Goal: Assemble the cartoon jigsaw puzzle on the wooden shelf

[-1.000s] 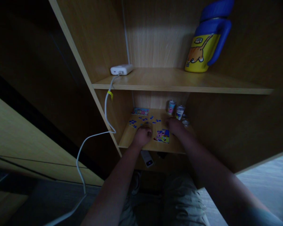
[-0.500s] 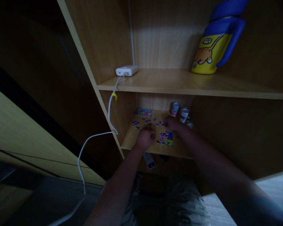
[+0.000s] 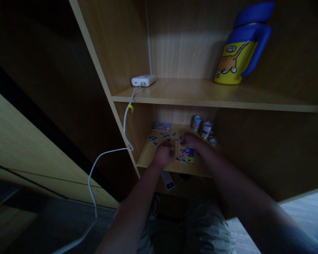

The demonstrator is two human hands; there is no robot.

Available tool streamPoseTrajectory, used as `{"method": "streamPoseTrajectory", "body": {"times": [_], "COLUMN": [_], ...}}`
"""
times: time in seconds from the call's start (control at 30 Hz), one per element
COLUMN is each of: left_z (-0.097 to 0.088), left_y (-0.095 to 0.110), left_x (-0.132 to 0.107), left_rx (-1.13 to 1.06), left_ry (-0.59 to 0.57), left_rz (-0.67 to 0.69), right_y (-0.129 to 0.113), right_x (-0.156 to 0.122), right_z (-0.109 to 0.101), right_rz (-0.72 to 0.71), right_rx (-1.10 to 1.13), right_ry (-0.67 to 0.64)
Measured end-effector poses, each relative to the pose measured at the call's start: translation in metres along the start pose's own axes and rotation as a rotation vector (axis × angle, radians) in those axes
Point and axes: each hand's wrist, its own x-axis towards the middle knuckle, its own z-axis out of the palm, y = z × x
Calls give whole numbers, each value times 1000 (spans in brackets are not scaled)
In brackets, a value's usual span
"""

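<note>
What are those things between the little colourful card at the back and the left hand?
Loose blue puzzle pieces lie scattered on the shelf between the card and the left hand, as the head view shows.

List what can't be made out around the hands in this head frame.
Head view, dim throughout:
left hand: curled over the loose blue puzzle pieces; its own back hides whether it grips one.
right hand: fingertips too small and dark to tell whether they touch anything.
small cans: labels too small to read.
white cable: far end cut off by the bottom edge.
</note>
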Motion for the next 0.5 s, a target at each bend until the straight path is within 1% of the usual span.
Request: {"method": "streamPoseTrajectory", "body": {"times": [0.1,0.33,0.5], "left_z": [0,0,-1], "left_y": [0,0,1], "left_x": [-1,-1,-1], "left_rx": [5,6,10], "left_ry": [1,-1,5], "left_rz": [-2,-6,0], "right_y": [-3,-5,-6], "right_x": [-1,-1,3], "right_z": [0,3,2], "right_rz": [6,77,52], "right_rx": [-15,-48,30], "right_ry": [-55,-20,-72]}}
